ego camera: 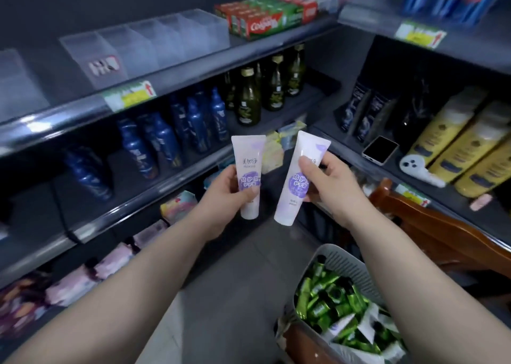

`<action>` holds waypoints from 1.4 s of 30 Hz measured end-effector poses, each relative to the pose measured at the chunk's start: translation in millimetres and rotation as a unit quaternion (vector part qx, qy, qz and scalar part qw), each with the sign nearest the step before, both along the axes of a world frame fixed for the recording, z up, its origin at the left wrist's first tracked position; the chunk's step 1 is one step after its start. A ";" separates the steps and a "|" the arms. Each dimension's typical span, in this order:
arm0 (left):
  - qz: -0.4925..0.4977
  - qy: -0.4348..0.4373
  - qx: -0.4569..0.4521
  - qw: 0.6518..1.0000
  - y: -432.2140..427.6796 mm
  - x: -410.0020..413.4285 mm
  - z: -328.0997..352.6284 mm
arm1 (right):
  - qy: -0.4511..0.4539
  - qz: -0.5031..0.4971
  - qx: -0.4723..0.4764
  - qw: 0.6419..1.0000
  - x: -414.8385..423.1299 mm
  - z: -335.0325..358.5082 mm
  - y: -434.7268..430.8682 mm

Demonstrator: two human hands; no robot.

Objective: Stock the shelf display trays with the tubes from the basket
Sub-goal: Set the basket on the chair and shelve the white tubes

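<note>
Single view: your head camera, wide-angle, looking forward and down. Left hand (pixel 226 195) and right hand (pixel 331 184) sit close at frame centre. Shelves (pixel 69 117) curve across the upper half. Basket (pixel 340 264) lies near you, at lower right.

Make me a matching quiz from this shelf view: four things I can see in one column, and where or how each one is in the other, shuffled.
1. basket
2. clear trays
3. toothpaste boxes
4. phone

A. lying flat on the right-hand shelf
B. red and green, on the top shelf
C. low at right, holding green tubes
D. see-through, top shelf, left side

Pairs: 1-C, 2-D, 3-B, 4-A.
</note>
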State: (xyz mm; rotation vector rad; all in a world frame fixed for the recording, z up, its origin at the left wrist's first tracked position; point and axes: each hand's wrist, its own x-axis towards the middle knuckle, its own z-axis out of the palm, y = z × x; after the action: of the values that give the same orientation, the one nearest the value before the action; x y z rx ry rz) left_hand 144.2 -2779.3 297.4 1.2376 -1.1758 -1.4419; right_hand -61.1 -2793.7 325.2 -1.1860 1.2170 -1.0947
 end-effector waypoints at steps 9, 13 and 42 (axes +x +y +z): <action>0.115 -0.102 -0.093 0.984 45.0 153.2 87.2 | -0.012 0.149 -0.119 0.981 142.3 75.2 -3.7; 0.159 -0.130 -0.136 0.969 76.1 227.6 124.7 | -0.024 0.194 -0.160 0.968 219.5 107.8 4.8; 0.457 -0.280 -0.197 0.821 284.5 604.9 250.4 | -0.132 0.365 -0.380 0.840 681.4 293.1 112.3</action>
State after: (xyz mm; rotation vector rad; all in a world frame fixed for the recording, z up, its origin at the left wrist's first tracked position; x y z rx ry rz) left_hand 749.1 -2494.8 547.8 1.6321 -0.9250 -0.1015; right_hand 620.3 -2681.4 618.3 -1.8089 0.0059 -1.0944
